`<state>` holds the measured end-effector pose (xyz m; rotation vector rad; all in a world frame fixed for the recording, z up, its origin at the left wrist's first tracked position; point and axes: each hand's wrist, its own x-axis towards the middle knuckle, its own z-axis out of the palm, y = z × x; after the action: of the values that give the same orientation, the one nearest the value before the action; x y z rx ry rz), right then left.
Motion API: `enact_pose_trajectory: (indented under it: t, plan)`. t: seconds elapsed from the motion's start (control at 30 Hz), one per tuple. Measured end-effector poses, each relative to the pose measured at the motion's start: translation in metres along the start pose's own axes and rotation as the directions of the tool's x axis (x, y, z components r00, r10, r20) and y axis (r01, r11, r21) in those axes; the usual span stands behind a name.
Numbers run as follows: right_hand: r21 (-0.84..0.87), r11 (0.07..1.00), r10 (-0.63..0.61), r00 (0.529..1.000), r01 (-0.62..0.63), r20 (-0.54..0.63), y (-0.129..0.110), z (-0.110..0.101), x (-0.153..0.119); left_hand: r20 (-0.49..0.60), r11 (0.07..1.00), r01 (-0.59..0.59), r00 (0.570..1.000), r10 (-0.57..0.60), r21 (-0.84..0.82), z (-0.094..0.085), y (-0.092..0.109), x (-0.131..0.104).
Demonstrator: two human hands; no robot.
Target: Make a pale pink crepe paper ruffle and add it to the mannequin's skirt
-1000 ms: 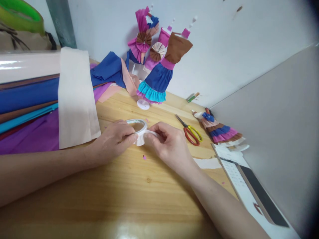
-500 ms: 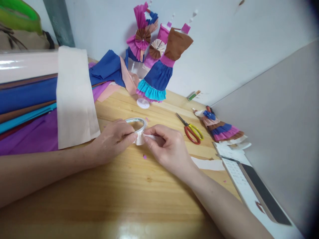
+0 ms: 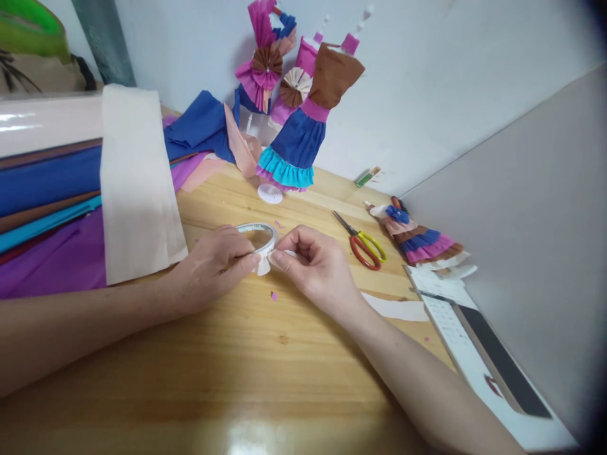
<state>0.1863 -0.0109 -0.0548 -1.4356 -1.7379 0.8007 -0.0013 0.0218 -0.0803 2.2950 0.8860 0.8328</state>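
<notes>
My left hand (image 3: 215,268) is closed around the near left side of a roll of tape (image 3: 271,237), its thumb pressing on the outer rim. A small gathered strip of cream crepe paper (image 3: 263,265) hangs at the roll's near side, beside the thumb. My right hand (image 3: 315,265) pinches the other part of that strip between thumb and forefinger, at the roll's right edge. The pleats sit between the two hands. The part of the strip inside my right hand is mostly hidden.
Scissors (image 3: 363,245) with red and yellow handles lie to the right, a cream strip (image 3: 393,308) nearer. Dolls in paper dresses (image 3: 303,142) stand behind; another dress (image 3: 422,237) lies right. Coloured paper (image 3: 52,183) and a wide cream piece (image 3: 140,189) fill the left.
My right hand's fingers have shifted slightly along the gathered strip, and its forefinger is more bent. My left hand keeps its hold on the tape roll. The whole view has shifted a little.
</notes>
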Motion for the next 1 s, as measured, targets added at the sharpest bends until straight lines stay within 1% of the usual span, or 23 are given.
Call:
enact_pose_trajectory:
  t: [0.1,0.23,0.33,0.47,0.53,0.6,0.7,0.83,0.93,1.0]
  plan:
    - [0.011,1.0,0.007,1.0,-0.007,-0.001,0.001,0.0,0.001,-0.012,1.0,-0.016,1.0,0.016,-0.009,0.001,-0.001,0.0]
    - [0.028,0.999,0.024,1.0,-0.024,0.007,0.001,0.0,0.001,0.021,0.999,-0.042,0.999,0.043,-0.022,0.0,-0.001,0.0]
    - [0.064,0.997,0.053,0.998,-0.054,0.019,0.001,0.001,0.002,0.051,0.996,-0.089,0.995,0.088,0.01,0.001,-0.001,0.0]
    - [0.163,0.98,0.112,0.993,-0.117,0.04,0.006,0.003,0.006,0.009,0.983,-0.181,0.984,0.181,0.016,0.004,-0.003,-0.001]
    - [0.194,0.972,0.122,0.991,-0.13,0.055,0.008,0.003,0.007,0.004,0.979,-0.203,0.979,0.203,0.009,0.005,-0.004,-0.002]
    - [0.2,0.972,0.11,0.991,-0.122,0.072,0.008,0.0,0.008,0.006,0.983,-0.186,0.983,0.186,0.001,0.004,-0.005,-0.002]
    - [0.169,0.98,0.085,0.991,-0.102,0.105,0.003,-0.007,0.008,0.012,0.993,-0.104,0.994,0.104,-0.053,0.001,-0.006,-0.002]
    - [0.072,0.99,0.112,0.984,-0.123,0.14,-0.001,-0.019,0.008,0.085,0.994,0.027,0.996,-0.018,-0.105,-0.003,-0.005,0.001]
    - [-0.004,0.993,0.115,0.979,-0.116,0.168,-0.003,-0.025,0.008,0.11,0.995,0.039,0.993,-0.029,-0.094,-0.005,-0.003,0.004]
    - [-0.041,0.994,0.108,0.975,-0.102,0.195,-0.005,-0.03,0.009,0.095,0.995,0.04,0.995,-0.032,-0.086,-0.006,-0.001,0.005]
